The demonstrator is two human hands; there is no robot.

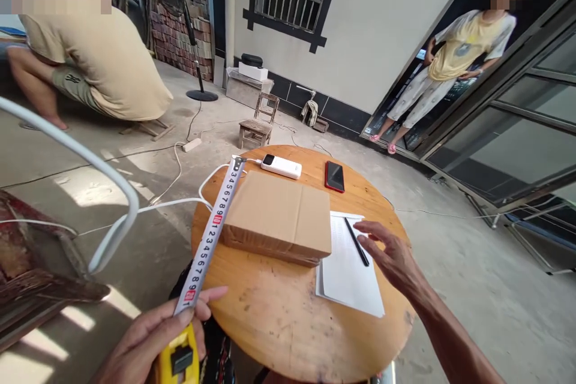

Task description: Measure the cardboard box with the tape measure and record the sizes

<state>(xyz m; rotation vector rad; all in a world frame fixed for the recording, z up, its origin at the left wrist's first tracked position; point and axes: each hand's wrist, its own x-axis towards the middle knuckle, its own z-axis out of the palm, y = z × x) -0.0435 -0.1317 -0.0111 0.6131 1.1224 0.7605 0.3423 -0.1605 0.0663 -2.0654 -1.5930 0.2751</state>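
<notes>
My left hand (148,336) grips a yellow tape measure (180,357) at the bottom left. Its white blade (216,222) runs out along the left side of a flat cardboard box (279,216) on a round wooden table (279,324). My right hand (389,252) hovers open, fingers spread, over a sheet of white paper (351,270) just right of the box. A black pen (356,241) lies on that paper, close to my fingertips.
A white power bank (281,166) with a cable and a red-edged phone (334,176) lie at the table's far edge. A small wooden chair (258,123) stands beyond. One person crouches at far left (103,66); another stands in the doorway (450,66). Cables cross the concrete floor.
</notes>
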